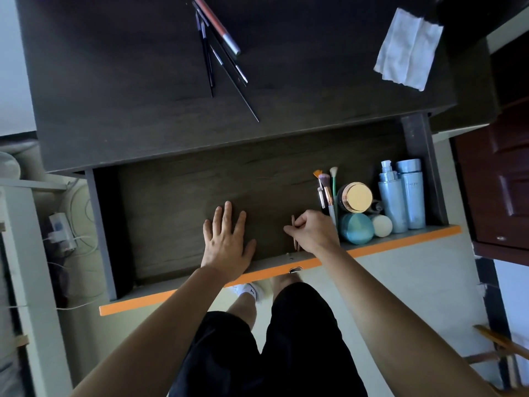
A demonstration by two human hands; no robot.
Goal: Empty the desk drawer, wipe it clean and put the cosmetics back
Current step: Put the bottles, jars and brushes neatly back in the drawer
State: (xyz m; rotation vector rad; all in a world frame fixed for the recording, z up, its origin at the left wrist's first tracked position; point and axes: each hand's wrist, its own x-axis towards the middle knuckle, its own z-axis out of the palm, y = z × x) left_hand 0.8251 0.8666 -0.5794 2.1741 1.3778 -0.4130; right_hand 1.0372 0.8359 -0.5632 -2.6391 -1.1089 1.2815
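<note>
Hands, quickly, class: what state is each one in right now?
Left hand: open, fingers flat on the drawer floor.
Right hand: closed, pinching a slim tan stick.

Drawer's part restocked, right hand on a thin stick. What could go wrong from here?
1. The right hand pinches the thin stick with fingertips only; that grip may slip.
2. Its wrist sits close beside the brushes, which could be knocked askew.
3. The left hand lies flat in the pulled-out drawer; leaning on it may strain the drawer.
</note>
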